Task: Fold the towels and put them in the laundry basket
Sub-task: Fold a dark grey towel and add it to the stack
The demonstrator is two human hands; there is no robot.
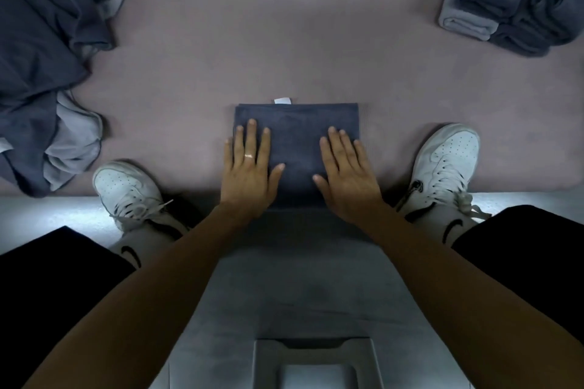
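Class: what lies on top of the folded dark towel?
Both hands, left hand and right hand, press flat on the folded dark towel. Its near edge is covered by them.

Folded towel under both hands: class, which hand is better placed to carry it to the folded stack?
Probably the right hand: the folded stack lies far right; the left hand would cross over.

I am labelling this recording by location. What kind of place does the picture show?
Probably an indoor room, perhaps at home: a mauve carpet covers the floor, unfolded dark blue and grey towels lie heaped on it, and a stack of folded grey towels sits opposite.
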